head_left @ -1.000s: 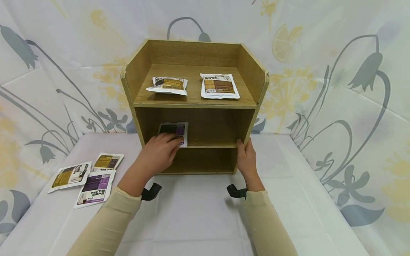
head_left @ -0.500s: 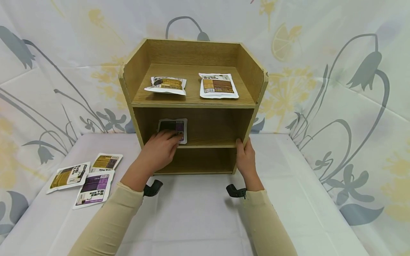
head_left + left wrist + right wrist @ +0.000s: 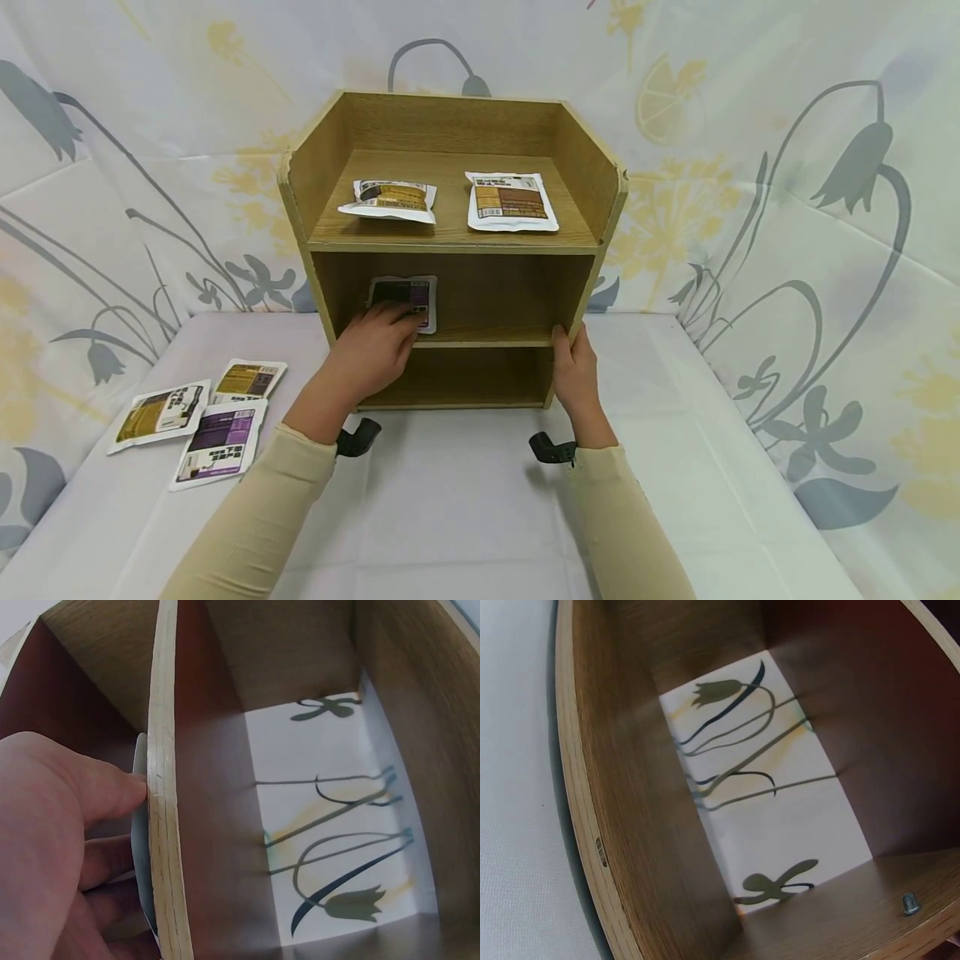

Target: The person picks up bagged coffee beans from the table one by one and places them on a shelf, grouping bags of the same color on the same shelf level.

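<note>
On the middle level of a small wooden shelf unit (image 3: 480, 248) lies a white-edged pouch with a dark and purple label (image 3: 423, 292). My left hand (image 3: 371, 354) reaches in from the front and rests its fingers on that pouch, covering its lower left part. The left wrist view has the thumb and fingers on the same face of the pouch (image 3: 141, 847), which lies against the shelf board. With the thumb inside and the fingers outside, my right hand (image 3: 576, 371) grips the unit's right side panel near the middle board.
On the top level lie a puffy yellow-label pouch (image 3: 393, 200) and a brown-label pouch (image 3: 513, 202). Left of the unit, a purple-label pouch (image 3: 219, 442) overlaps two yellow-label pouches (image 3: 161, 414) on the white-covered table (image 3: 450, 517). A patterned cloth (image 3: 750, 208) hangs behind.
The purple-label pouch has slid slightly back into the middle level, away from the front edge, with my left hand following it. My right hand keeps its grip on the side panel.
</note>
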`<state>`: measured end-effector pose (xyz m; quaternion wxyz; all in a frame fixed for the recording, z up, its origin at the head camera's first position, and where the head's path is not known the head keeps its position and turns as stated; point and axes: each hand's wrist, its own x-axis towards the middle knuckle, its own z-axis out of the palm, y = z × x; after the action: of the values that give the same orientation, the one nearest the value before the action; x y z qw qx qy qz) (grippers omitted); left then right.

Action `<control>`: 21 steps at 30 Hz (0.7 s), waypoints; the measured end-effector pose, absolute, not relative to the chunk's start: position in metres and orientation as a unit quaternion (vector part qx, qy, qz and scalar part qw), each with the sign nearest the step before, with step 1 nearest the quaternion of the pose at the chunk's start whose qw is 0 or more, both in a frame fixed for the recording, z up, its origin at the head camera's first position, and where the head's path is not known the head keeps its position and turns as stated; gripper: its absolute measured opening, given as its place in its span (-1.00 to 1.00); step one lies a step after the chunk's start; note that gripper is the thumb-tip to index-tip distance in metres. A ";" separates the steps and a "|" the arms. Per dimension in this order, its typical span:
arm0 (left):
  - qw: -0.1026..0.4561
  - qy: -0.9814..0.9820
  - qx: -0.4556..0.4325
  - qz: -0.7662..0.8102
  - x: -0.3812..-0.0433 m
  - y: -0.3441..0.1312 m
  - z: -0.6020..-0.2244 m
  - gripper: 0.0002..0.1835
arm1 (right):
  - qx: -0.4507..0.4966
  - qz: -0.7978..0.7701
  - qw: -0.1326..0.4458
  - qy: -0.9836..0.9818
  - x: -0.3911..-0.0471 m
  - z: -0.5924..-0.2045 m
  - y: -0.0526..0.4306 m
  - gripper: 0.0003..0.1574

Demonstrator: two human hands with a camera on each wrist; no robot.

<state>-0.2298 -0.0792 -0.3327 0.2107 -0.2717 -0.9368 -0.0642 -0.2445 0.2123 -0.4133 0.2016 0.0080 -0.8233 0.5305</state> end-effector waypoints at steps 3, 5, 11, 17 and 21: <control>0.206 -0.939 -0.269 -0.065 -0.231 -0.080 -0.334 -0.68 | 0.009 0.525 0.209 -0.825 -0.245 -0.413 0.212 -0.39; 0.206 -0.938 -0.269 -0.067 -0.231 -0.080 -0.334 -0.68 | 0.007 0.525 0.211 -0.825 -0.245 -0.413 0.212 -0.39; 0.208 -0.936 -0.275 -0.074 -0.231 -0.081 -0.335 -0.67 | 0.006 0.527 0.202 -0.825 -0.245 -0.413 0.212 -0.37; 0.222 -0.928 -0.289 -0.076 -0.230 -0.083 -0.335 -0.66 | 0.003 0.526 0.199 -0.827 -0.244 -0.412 0.212 -0.37; 0.233 -0.923 -0.295 -0.078 -0.227 -0.084 -0.336 -0.66 | 0.004 0.532 0.198 -0.824 -0.244 -0.412 0.212 -0.36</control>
<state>-0.2274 -0.0845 -0.3357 0.2327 -0.2953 -0.9234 -0.0776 -0.2439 0.2118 -0.4119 0.1978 0.0040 -0.8236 0.5316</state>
